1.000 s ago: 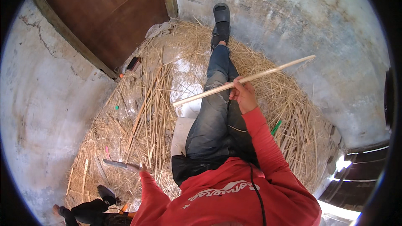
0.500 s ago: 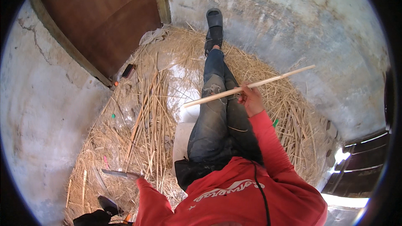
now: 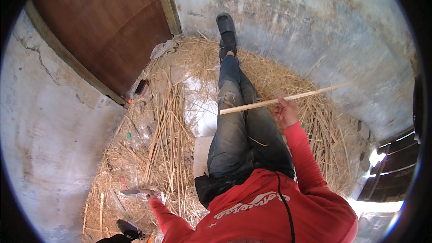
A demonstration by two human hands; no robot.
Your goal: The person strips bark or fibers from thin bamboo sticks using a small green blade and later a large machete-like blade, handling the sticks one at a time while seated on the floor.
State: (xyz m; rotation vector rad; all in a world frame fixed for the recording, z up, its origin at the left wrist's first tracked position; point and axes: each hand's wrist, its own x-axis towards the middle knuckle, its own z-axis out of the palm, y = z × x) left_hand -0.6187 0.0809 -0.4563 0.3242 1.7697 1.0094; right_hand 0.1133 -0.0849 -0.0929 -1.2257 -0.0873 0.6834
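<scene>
My right hand is closed around a long, pale bamboo strip, held slantwise above my thighs. The strip's blunt end lies over my left leg, and its thinner end reaches out to the right past the hand. Low on the left, my left hand grips a knife by its handle, the blade pointing left above the straw. Most of the handle is hidden in the fingers. My legs are stretched forward and crossed at the ankles.
Loose straw and shavings cover the floor. Long split strips lie in a heap left of my legs, with more to the right. A brown door and a pale wall stand ahead. A dark shoe shows lower left.
My right hand has moved right with the bamboo strip, so its blunt end now sits over my leg rather than left of it. The whole view has shifted slightly; the knife stays in my left hand.
</scene>
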